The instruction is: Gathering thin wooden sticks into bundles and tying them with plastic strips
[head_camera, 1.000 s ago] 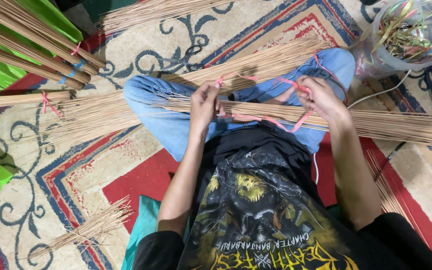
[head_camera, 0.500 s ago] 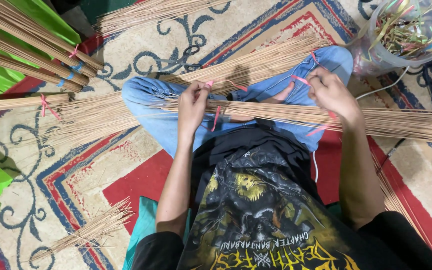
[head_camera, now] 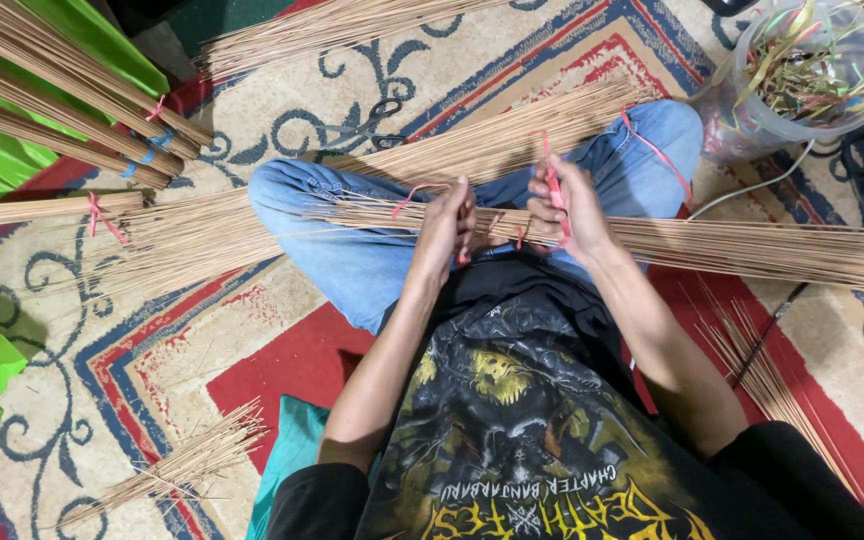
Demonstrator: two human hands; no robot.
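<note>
Change vs a second earlier: both hands had pulled in toward the middle of the stick bundle point(head_camera: 732, 250) lying across the lap. They had been spread wider along it, with the pink plastic strip point(head_camera: 553, 185) looped loosely between them. By this moment the strip ran up taut from the right hand point(head_camera: 564, 205), so the tie looked like it was being cinched, my read only.

Left hand point(head_camera: 447, 222): fingers curled narrow on the bundle, pinching the other strip end, which trailed off toward the left knee. Right hand: fingers closed on the strip, pressed against the bundle from the far side. The hands were nearly touching.

Bundle location: across both jeans-clad thighs, tips fanning left over the patterned carpet point(head_camera: 252, 330), butt end running right past the knee.

Around it: already-tied bundles point(head_camera: 72, 120) upper left on green cloth, scissors point(head_camera: 372, 120) on the carpet beyond the knees, clear tub of coloured strips point(head_camera: 812, 70) upper right, small loose sheaf point(head_camera: 177, 470) lower left.
</note>
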